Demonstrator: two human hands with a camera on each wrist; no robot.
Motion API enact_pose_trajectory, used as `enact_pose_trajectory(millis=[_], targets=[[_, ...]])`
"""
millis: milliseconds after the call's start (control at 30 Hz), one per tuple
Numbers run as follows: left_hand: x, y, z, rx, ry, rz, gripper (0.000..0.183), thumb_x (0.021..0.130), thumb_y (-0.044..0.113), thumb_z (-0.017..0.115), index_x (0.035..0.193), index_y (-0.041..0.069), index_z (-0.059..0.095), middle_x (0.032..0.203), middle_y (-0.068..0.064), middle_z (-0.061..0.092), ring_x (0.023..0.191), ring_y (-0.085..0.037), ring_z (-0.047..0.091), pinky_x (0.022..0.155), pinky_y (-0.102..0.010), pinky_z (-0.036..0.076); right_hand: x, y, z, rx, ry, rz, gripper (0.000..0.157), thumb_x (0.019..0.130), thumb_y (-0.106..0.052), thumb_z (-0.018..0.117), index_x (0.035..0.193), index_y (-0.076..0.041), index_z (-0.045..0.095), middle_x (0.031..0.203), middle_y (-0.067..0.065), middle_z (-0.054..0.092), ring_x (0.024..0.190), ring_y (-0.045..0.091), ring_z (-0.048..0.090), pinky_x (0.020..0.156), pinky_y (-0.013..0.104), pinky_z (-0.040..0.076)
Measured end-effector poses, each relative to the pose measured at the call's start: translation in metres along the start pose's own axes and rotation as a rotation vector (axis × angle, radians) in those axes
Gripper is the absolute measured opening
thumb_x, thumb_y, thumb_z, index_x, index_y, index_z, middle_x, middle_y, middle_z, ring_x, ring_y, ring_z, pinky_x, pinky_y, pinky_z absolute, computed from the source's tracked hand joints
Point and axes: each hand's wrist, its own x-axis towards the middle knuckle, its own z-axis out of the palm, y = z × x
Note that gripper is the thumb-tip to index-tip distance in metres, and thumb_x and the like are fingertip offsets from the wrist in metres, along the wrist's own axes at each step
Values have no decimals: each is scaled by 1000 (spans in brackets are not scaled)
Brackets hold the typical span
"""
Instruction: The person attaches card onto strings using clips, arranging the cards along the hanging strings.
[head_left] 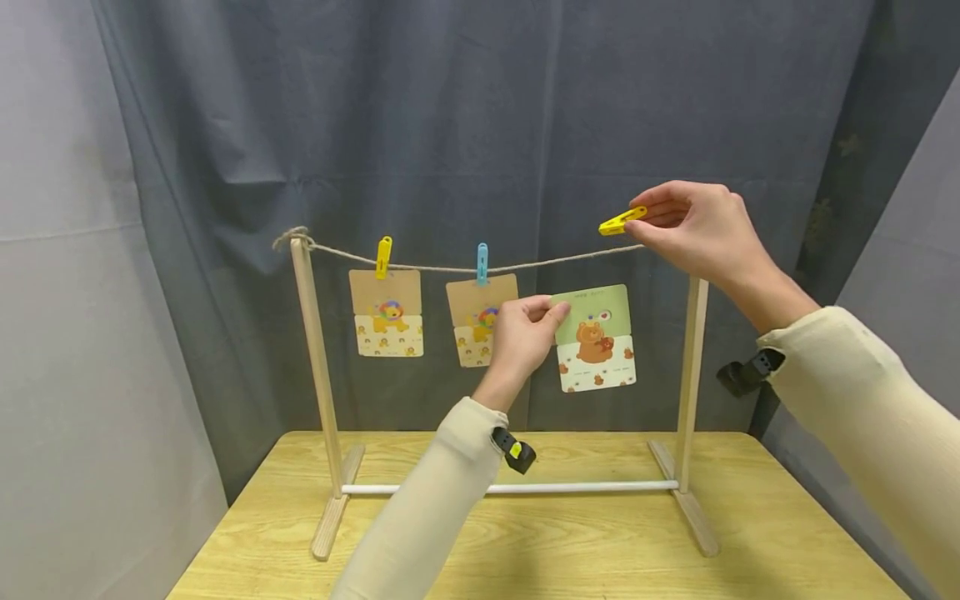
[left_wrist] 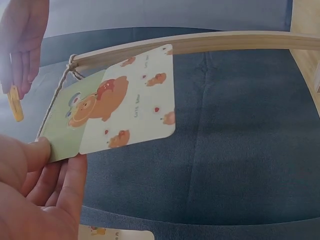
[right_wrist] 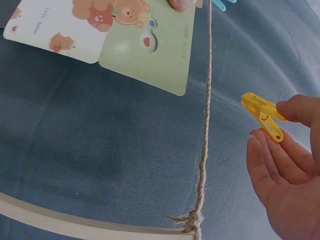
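Note:
My left hand (head_left: 521, 340) pinches the upper left edge of a green and white bear card (head_left: 594, 339), thumb in front and fingers behind. The card is just below the twine (head_left: 558, 261), tilted slightly. Above the twine's right part, my right hand (head_left: 701, 229) pinches a yellow clothespin (head_left: 622, 221) between thumb and fingers, apart from card and twine. In the right wrist view the clothespin (right_wrist: 262, 115) has its handle ends between thumb and fingertips. To the left, a yellow clothespin (head_left: 384, 258) and a blue clothespin (head_left: 482, 264) hold two lion cards (head_left: 386, 315) on the twine.
The twine runs between two wooden posts (head_left: 317, 367) with feet on a wooden table (head_left: 585, 550). A white rod (head_left: 585, 487) joins the posts low down. Behind stands a dark grey curtain (head_left: 450, 125). My left hand partly covers the second lion card (head_left: 468, 304).

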Motion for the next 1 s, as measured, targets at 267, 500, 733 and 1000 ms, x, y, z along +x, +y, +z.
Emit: enact_pose_trajectory(millis=[267,500,733,1000], targets=[[9,1,8,28,25,5,17,97,19,76,92,4,81,81,-7,78,59,-3,54,52,-20,37,21,-3,4,-39,-43,6,39,97,-37,72,126,-11,72,116,10,75,92,9,69,70,10,51],[14,-1,14,48,36,8,18,97,18,76,89,2,80,78,-7,77,58,-2,53,52,-20,37,31,-4,9,-83,-72,-28,36,99,-34,68,128,-12,72,114,9,76,96,18,71,68,14,50],[17,-2,17,59,44,13,22,99,17,72,86,0,77,66,-5,66,53,-4,43,49,-21,30,35,0,15,-123,-112,-95,35,103,-24,66,135,-11,69,120,12,74,101,25,71,72,18,49],[19,-2,21,45,42,0,19,99,19,72,92,2,79,76,-11,73,55,-4,46,50,-20,34,37,4,24,-161,-124,-168,28,103,-9,61,129,-7,72,118,13,74,97,26,71,70,24,50]])
